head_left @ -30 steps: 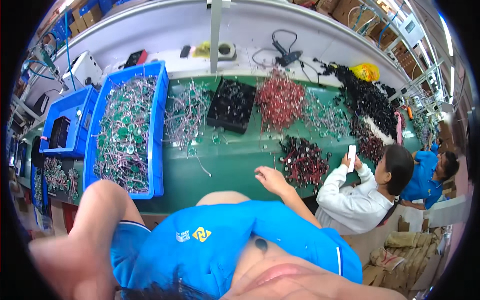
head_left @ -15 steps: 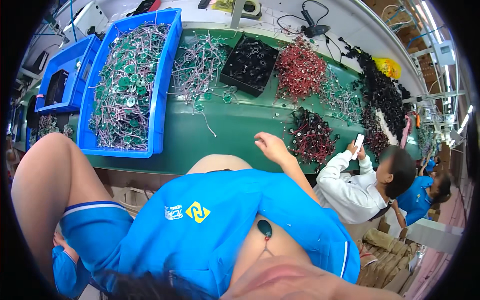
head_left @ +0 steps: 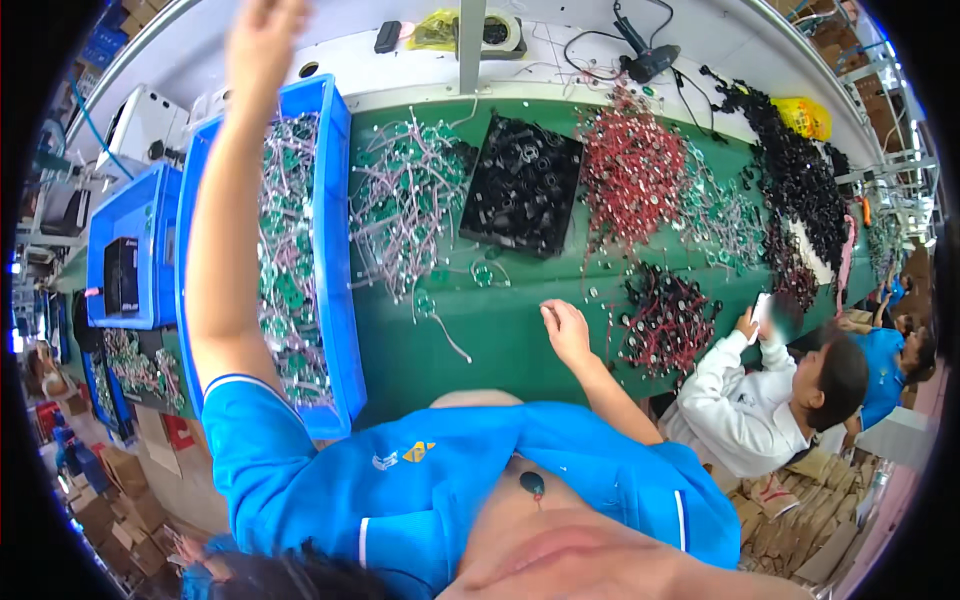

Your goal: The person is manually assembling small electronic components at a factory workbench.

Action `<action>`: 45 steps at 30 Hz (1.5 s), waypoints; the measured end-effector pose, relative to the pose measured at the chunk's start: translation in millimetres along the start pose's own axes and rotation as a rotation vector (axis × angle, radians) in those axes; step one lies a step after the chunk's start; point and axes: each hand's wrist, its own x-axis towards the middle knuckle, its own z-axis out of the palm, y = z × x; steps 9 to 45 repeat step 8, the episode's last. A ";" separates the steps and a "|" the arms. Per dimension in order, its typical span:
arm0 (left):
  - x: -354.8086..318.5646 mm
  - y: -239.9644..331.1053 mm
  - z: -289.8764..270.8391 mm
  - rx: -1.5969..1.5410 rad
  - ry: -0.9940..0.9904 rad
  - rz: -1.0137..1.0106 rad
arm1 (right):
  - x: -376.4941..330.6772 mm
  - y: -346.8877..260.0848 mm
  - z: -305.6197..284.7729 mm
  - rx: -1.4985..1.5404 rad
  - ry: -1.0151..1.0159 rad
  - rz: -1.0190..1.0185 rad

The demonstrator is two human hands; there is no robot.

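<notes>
My left arm stretches forward over a long blue bin (head_left: 335, 250) full of small green circuit boards with pale wires. My left hand (head_left: 265, 35) is at the top edge of the view, beyond the bin's far end; it is blurred and partly cut off, so its fingers cannot be read. Low over the green table mat (head_left: 480, 350), my right hand (head_left: 568, 332) is loosely bent with fingers apart, and no object shows in it. Nearest to it are a pile of black round parts with red wires (head_left: 670, 320) and a loose wired board (head_left: 425, 305).
A black box of black parts (head_left: 525, 185) stands mid-table, beside a red-wired heap (head_left: 635, 170). Farther back lie a tape roll (head_left: 500, 35) and a dark corded tool (head_left: 650, 62). A smaller blue bin (head_left: 130, 245) is at left. A person in white (head_left: 750, 400) sits at right, holding a phone.
My left arm has swung up and forward across the long blue bin from a bent position at the left. My right hand has stayed near the same spot over the mat. The view has shifted.
</notes>
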 end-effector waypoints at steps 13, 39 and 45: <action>80.4 -317.6 133.1 0.790 -0.102 -0.250 | 77.6 39.1 80.2 -0.429 0.280 -0.156; 80.4 -317.6 133.1 0.790 -0.102 -0.250 | 77.6 39.1 80.2 -0.429 0.280 -0.156; 80.4 -317.6 133.1 0.790 -0.102 -0.250 | 77.6 39.1 80.2 -0.429 0.280 -0.156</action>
